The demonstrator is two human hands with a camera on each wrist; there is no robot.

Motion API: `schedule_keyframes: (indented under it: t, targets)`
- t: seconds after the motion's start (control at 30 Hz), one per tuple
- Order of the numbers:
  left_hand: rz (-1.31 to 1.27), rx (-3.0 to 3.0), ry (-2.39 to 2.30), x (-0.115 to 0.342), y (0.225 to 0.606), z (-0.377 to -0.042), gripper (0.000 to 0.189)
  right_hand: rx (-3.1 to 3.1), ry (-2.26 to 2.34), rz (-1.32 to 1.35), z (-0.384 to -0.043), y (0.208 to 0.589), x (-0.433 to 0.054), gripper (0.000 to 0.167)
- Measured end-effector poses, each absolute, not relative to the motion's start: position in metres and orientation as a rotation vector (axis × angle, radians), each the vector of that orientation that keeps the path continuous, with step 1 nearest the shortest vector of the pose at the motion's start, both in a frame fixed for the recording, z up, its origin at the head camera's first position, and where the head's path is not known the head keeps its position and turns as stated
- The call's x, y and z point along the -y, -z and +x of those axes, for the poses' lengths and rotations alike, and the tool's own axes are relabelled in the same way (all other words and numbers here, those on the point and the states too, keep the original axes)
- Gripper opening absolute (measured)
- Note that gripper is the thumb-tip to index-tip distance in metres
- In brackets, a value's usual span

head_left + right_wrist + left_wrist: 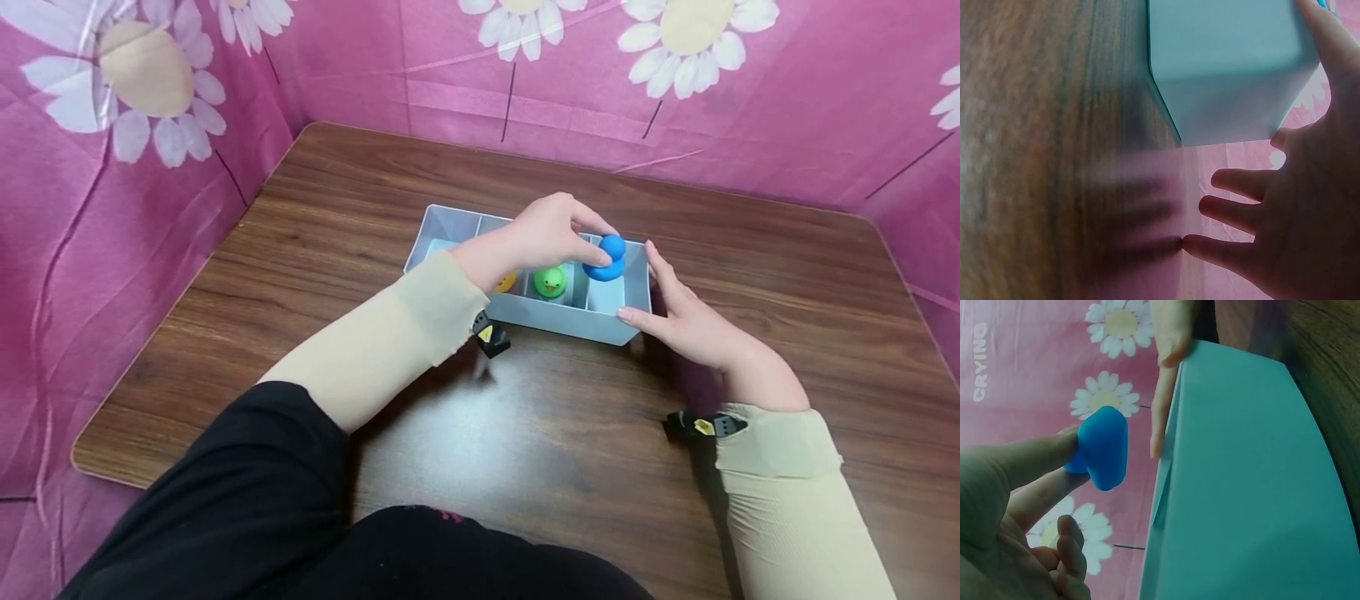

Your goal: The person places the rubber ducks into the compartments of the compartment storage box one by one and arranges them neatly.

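In the head view my left hand pinches a blue rubber duck between thumb and fingers, over the right end compartment of a pale blue divided box. The left wrist view has the duck above the box's rim, with the other fingers of that hand loosely curled below. My right hand rests at the box's right end, thumb at the near corner and index finger at the far one. Its remaining fingers spread out beside the box. A green duck sits in the neighbouring compartment, a yellow one left of that, partly hidden by my left wrist.
The box stands on a brown wood-grain table. Pink cloth with white daisies hangs behind and beside the table. A black wrist camera sits at my left cuff, another camera at my right.
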State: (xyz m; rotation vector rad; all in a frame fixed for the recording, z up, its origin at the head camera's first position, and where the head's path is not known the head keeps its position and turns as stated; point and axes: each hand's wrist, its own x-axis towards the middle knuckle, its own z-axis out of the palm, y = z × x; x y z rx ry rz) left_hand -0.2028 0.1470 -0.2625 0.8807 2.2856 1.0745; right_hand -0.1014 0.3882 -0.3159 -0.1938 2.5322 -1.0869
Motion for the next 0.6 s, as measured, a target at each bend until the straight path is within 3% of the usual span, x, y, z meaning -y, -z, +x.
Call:
schedule_keyframes:
  t: [0.6]
  targets:
    - [0.804, -2.415, -0.934, -0.177, 0.277, -0.195, 0.044, -2.532, 1.09, -0.213, -0.101, 0.315, -0.389, 0.1]
